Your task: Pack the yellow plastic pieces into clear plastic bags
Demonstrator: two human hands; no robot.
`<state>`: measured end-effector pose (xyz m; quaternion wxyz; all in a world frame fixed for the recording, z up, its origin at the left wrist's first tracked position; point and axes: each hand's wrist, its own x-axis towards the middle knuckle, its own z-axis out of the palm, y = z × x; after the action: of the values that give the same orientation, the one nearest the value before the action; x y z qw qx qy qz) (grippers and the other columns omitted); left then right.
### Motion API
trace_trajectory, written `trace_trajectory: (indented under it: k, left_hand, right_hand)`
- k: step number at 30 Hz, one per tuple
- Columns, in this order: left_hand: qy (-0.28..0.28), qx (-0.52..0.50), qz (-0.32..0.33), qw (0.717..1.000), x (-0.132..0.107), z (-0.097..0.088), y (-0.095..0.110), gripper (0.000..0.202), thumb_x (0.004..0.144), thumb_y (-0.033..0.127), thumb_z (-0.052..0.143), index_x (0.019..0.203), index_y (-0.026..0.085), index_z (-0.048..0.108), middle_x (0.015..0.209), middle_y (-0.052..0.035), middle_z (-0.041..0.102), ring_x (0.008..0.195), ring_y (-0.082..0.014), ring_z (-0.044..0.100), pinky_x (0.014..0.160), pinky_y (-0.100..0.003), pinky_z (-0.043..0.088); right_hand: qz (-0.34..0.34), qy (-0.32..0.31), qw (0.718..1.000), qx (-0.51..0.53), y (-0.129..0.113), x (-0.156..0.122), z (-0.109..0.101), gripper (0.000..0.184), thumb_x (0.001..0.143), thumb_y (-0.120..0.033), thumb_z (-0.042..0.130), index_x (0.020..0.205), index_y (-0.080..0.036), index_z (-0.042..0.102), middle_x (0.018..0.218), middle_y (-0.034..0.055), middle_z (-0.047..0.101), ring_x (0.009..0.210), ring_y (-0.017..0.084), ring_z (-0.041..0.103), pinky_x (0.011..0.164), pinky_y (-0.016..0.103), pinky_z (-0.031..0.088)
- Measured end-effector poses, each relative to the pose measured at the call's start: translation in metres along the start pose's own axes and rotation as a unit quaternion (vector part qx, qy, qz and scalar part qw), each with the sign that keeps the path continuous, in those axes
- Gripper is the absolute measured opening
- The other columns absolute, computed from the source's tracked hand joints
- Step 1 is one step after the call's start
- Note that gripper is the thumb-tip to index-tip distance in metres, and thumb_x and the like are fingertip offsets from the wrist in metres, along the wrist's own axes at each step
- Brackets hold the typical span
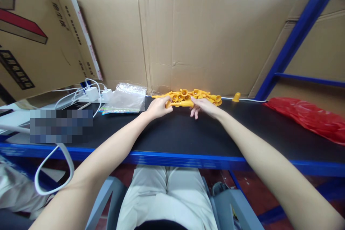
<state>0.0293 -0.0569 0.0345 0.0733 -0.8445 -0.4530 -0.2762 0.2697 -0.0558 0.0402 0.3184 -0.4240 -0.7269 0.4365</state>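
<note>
A yellow plastic piece with a cup-shaped end and a long handle (184, 104) lies crosswise between my two hands, just in front of a pile of similar yellow pieces (184, 93). My left hand (159, 107) is closed around its cup end. At the handle's other end, my right hand (203, 107) pinches with thumb and forefinger, its remaining fingers hanging loosely below. The pile rests at the back of the black tabletop (185, 133), with several cup openings facing me. Apart from it, a single yellow cup-shaped part (236, 97) stands to the right.
Cardboard (210, 36) walls the back of the table. On the left are a clear plastic bag (125, 97), white chargers (93, 93) with cables, and a blurred-out patch (60, 125). A red plastic bag (307, 116) lies at the right, near a blue metal post (293, 39).
</note>
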Motion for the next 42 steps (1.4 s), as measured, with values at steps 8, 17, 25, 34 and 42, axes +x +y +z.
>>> trace_trajectory:
  k: [8, 17, 25, 34, 42]
  left_hand:
    - [-0.013, 0.021, -0.024, 0.999, 0.001, 0.003, -0.004, 0.026, 0.072, 0.032, 0.052, 0.095, 0.020, 0.058, 0.078, -0.0025, 0.062, 0.072, -0.0177, 0.058, 0.062, -0.025, 0.040]
    - [-0.013, 0.013, -0.002, 1.000, 0.001, 0.006, -0.009, 0.026, 0.076, 0.037, 0.051, 0.096, 0.020, 0.057, 0.079, -0.0032, 0.063, 0.072, -0.0176, 0.058, 0.062, -0.026, 0.040]
    - [-0.021, 0.016, 0.009, 1.000, 0.001, 0.007, -0.010, 0.037, 0.077, 0.050, 0.049, 0.099, 0.020, 0.054, 0.086, -0.0053, 0.063, 0.077, -0.0194, 0.059, 0.063, -0.026, 0.040]
    - [-0.042, 0.018, -0.007, 0.999, 0.000, 0.002, -0.006, 0.037, 0.077, 0.048, 0.050, 0.101, 0.020, 0.054, 0.086, -0.0052, 0.063, 0.079, -0.0203, 0.060, 0.064, -0.027, 0.041]
    - [-0.037, 0.025, 0.005, 0.999, 0.000, 0.004, -0.008, 0.038, 0.077, 0.049, 0.051, 0.101, 0.020, 0.054, 0.085, -0.0051, 0.064, 0.078, -0.0215, 0.060, 0.063, -0.028, 0.041]
  right_hand:
    - [0.030, 0.009, 0.999, -0.026, 0.003, 0.000, -0.002, 0.051, 0.077, -0.051, 0.055, 0.113, -0.015, 0.049, 0.105, 0.0139, 0.062, 0.064, 0.013, 0.065, 0.057, 0.024, 0.052]
    - [-0.025, 0.035, 0.998, -0.048, 0.014, 0.007, -0.002, 0.038, 0.076, -0.033, 0.060, 0.109, -0.016, 0.049, 0.091, 0.0089, 0.064, 0.070, 0.016, 0.065, 0.072, 0.033, 0.052]
    - [-0.002, 0.026, 0.997, -0.067, 0.008, 0.005, 0.000, 0.034, 0.083, -0.042, 0.050, 0.102, -0.014, 0.055, 0.085, 0.0101, 0.067, 0.067, 0.014, 0.065, 0.068, 0.029, 0.053]
    - [-0.024, 0.019, 0.999, -0.031, 0.015, 0.006, -0.002, 0.044, 0.074, -0.031, 0.065, 0.111, -0.016, 0.047, 0.079, 0.0050, 0.066, 0.066, 0.014, 0.064, 0.069, 0.031, 0.053]
    - [-0.023, 0.022, 0.998, -0.045, 0.012, 0.005, -0.001, 0.041, 0.074, -0.041, 0.062, 0.103, -0.015, 0.050, 0.079, 0.0072, 0.067, 0.065, 0.014, 0.064, 0.067, 0.029, 0.052]
